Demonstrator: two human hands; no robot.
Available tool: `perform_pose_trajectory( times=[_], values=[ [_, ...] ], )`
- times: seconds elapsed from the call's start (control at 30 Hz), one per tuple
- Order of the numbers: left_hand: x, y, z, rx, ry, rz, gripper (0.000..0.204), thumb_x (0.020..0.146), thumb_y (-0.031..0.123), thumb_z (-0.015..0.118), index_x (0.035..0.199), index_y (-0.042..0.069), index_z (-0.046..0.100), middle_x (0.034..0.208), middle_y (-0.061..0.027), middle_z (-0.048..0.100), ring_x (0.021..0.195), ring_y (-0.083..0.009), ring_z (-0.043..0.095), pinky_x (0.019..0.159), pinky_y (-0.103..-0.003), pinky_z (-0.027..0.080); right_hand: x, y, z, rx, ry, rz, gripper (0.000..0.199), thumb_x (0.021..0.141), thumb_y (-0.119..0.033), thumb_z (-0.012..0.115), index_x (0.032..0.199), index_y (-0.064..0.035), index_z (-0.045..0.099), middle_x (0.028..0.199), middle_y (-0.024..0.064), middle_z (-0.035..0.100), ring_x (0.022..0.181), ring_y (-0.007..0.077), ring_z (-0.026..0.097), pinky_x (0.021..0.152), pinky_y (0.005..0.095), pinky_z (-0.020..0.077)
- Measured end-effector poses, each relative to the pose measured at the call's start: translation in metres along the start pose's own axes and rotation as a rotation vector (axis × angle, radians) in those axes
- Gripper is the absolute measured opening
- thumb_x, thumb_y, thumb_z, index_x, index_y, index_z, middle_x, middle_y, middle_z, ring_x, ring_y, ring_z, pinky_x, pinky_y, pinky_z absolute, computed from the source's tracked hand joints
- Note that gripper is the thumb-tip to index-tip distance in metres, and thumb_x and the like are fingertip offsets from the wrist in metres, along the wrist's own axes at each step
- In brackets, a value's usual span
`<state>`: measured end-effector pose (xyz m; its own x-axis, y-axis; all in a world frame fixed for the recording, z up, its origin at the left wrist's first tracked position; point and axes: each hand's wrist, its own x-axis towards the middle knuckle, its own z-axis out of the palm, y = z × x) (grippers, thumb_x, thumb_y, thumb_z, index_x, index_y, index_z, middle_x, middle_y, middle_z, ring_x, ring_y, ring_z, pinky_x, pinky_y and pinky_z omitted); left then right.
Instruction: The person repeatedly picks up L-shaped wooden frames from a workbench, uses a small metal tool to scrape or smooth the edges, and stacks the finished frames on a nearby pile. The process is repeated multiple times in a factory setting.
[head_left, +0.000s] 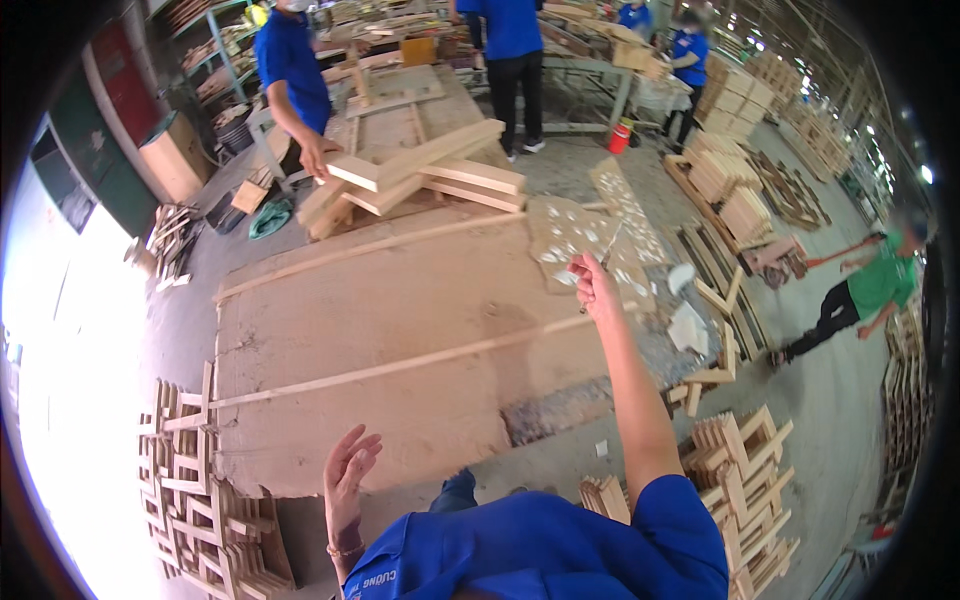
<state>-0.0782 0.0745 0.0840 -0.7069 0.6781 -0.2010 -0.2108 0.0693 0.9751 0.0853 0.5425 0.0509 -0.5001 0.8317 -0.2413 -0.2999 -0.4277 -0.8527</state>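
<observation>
My right hand (592,285) reaches out over the far right of the cardboard-covered table (370,340). Its fingers are closed in a pinch, and what they hold is too small to make out. Just beyond it lies a brown sheet (553,225) dotted with white pieces or blobs. My left hand (349,468) hovers at the table's near edge, fingers loosely apart and holding nothing. A long thin wooden strip (400,368) crosses the table between my hands; a second strip (370,250) lies farther back.
Thick wooden beams (420,175) are piled at the table's far end, where a co-worker's hand (318,157) touches them. Stacked wooden frames stand at the near left (190,500) and near right (745,490). A person in green (880,295) walks at the right, beside a pallet jack (780,262).
</observation>
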Motion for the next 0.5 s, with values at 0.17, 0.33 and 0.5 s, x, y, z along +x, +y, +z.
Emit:
perform_pose_trajectory(
  times=[0.17, 0.33, 0.5],
  values=[
    [0.06, 0.021, -0.032, -0.027, 0.032, 0.016, 0.043, 0.09, 0.021, 0.054, 0.128, 0.002, 0.047, 0.115, -0.0151, 0.06, 0.108, -0.0231, 0.056, 0.094, -0.035, 0.041, 0.081, 0.025, 0.066, 0.028, -0.074, 0.077, 0.025, 0.086, -0.033, 0.062, 0.087, -0.0079, 0.062, 0.081, 0.0023, 0.061, 0.038, 0.001, 0.027, 0.031, 0.0167, 0.0184],
    [0.105, 0.021, -0.062, -0.015, 0.08, -0.019, 0.044, 0.09, 0.023, 0.054, 0.128, 0.003, 0.047, 0.115, -0.0143, 0.06, 0.107, -0.0227, 0.057, 0.094, -0.035, 0.042, 0.136, 0.055, 0.133, -0.109, -0.107, 0.109, 0.027, 0.086, -0.035, 0.061, 0.088, -0.008, 0.062, 0.083, 0.0021, 0.062, 0.039, -0.0008, 0.028, 0.032, 0.0153, 0.0192],
    [0.14, 0.019, -0.084, 0.023, 0.104, -0.071, 0.044, 0.09, 0.024, 0.054, 0.128, 0.004, 0.047, 0.115, -0.0142, 0.06, 0.107, -0.0228, 0.057, 0.094, -0.036, 0.042, 0.189, 0.088, 0.21, -0.225, -0.155, 0.146, 0.036, 0.084, -0.041, 0.062, 0.095, -0.006, 0.059, 0.087, 0.0054, 0.066, 0.038, -0.0003, 0.027, 0.032, 0.0161, 0.0192]
  ],
)
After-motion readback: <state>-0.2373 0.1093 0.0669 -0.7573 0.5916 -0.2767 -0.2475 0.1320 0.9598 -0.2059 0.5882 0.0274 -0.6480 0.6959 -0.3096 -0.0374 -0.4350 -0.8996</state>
